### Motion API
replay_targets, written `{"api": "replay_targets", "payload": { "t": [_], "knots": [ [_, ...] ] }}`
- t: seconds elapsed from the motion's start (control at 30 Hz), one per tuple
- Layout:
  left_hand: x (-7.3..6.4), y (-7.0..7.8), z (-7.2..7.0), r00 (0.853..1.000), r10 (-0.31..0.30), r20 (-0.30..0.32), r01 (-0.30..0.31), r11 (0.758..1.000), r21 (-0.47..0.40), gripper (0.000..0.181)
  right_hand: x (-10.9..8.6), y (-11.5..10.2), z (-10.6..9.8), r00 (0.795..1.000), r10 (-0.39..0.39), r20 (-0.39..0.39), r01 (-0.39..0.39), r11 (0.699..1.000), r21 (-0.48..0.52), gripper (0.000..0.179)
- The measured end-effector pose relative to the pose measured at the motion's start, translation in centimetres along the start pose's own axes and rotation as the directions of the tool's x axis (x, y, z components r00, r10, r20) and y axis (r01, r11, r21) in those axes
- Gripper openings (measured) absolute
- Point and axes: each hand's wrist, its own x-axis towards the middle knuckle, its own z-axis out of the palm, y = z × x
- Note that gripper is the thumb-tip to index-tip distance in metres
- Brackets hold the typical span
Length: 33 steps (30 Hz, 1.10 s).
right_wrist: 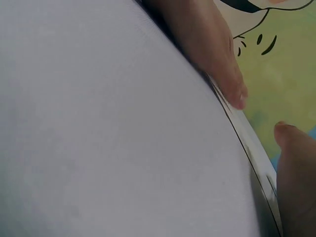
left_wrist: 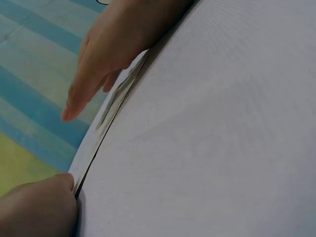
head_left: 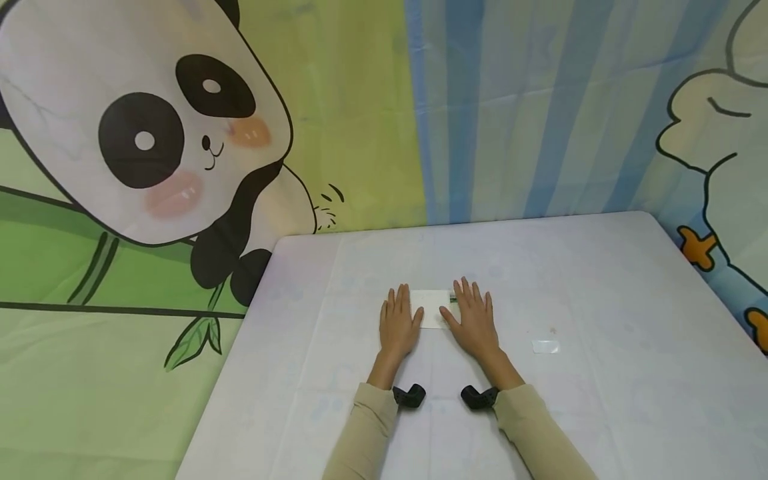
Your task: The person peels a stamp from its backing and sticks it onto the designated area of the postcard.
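Note:
A thin white rectangular sheet (head_left: 431, 309), like paper or card, lies flat on the table between both hands. My left hand (head_left: 399, 323) rests with straight fingers along its left side, the thumb on the sheet's edge. Over the right side lies my right hand (head_left: 473, 321), fingers spread and straight, hiding that edge. A small dark green patch (head_left: 453, 299) shows beside the right fingers. In the left wrist view the sheet's near edge (left_wrist: 112, 109) looks slightly raised, with the left thumb (left_wrist: 44, 200) at one end. The right wrist view shows the right thumb (right_wrist: 291, 148) above the sheet's edge (right_wrist: 247, 140).
A small clear glossy piece (head_left: 545, 347) lies on the white table (head_left: 600, 413) to the right of the hands. Black wrist devices (head_left: 410, 397) sit at both cuffs. Behind the table hangs a printed cloth (head_left: 354, 120) with a panda and stripes.

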Motion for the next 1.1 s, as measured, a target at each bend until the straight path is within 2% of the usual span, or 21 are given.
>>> {"api": "replay_targets", "payload": {
  "t": [0.13,0.23,0.5,0.73,0.9,1.1],
  "knots": [
    [-0.3,0.2,0.6,0.995,-0.021,0.098,0.009,0.993,0.119,0.065,-0.6,-0.4,0.3,0.992,0.028,0.127,-0.014,0.994,-0.112,0.072],
    [-0.8,0.5,0.7,0.991,-0.031,0.126,0.014,0.990,0.137,0.065,-1.2,-0.6,0.5,0.986,0.052,0.156,-0.025,0.985,-0.169,0.069],
    [-1.2,1.3,0.3,0.996,-0.009,0.093,-0.005,0.990,0.142,0.064,-1.4,-1.8,-0.1,0.980,0.138,0.144,-0.102,0.967,-0.235,0.069],
    [-1.3,1.4,0.5,0.994,-0.012,0.110,-0.004,0.989,0.149,0.064,-1.8,-1.7,0.4,0.985,0.132,0.113,-0.096,0.955,-0.280,0.074],
    [-1.5,1.4,0.5,0.994,-0.010,0.110,-0.006,0.988,0.151,0.064,-2.1,-1.7,0.6,0.986,0.135,0.100,-0.104,0.958,-0.266,0.076],
    [-1.0,1.3,0.7,0.995,-0.005,0.097,-0.009,0.989,0.147,0.063,-1.5,-1.4,0.4,0.983,0.133,0.129,-0.101,0.969,-0.227,0.075]
  ]
}}
